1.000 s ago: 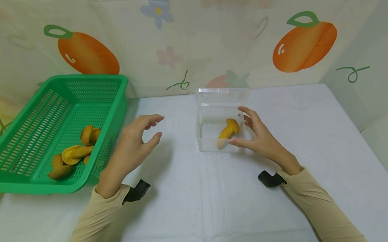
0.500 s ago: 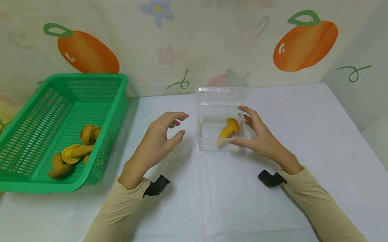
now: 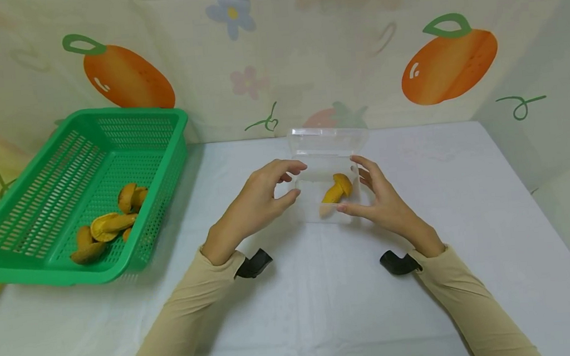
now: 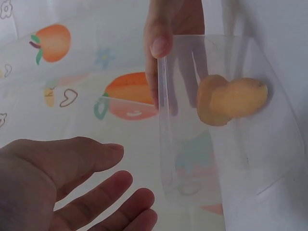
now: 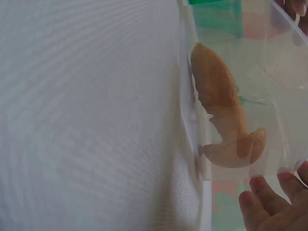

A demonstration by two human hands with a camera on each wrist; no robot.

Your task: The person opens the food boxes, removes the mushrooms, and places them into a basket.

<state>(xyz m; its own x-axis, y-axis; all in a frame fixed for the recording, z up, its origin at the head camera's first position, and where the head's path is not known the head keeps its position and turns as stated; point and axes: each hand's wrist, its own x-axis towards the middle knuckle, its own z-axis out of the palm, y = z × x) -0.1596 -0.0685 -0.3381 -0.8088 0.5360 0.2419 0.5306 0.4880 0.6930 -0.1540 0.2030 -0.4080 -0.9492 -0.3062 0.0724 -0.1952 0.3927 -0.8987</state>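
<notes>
A clear plastic box (image 3: pixel 313 216) stands on the table, its hinged lid (image 3: pixel 328 140) raised at the back. Inside lies one yellow-brown mushroom (image 3: pixel 338 189), its cap towards the back right; the right wrist view shows this mushroom (image 5: pixel 221 101) through the box wall. My right hand (image 3: pixel 385 203) grips the box at its right end, thumb at the front and fingers at the back. Over the box's left edge, my left hand (image 3: pixel 261 199) hovers with thumb and fingers apart, holding nothing; in the left wrist view a gap separates this hand (image 4: pixel 82 187) from the box.
On the left sits a green slotted basket (image 3: pixel 172 153) with several mushrooms (image 3: pixel 113 225) in its near right part. White cloth (image 3: pixel 335 308) covers the table. A fruit-patterned curtain (image 3: pixel 305 53) hangs along the back edge.
My left hand has moved right, from beside the green basket to the box's left edge. The right hand, the box and the mushroom in it have stayed put.
</notes>
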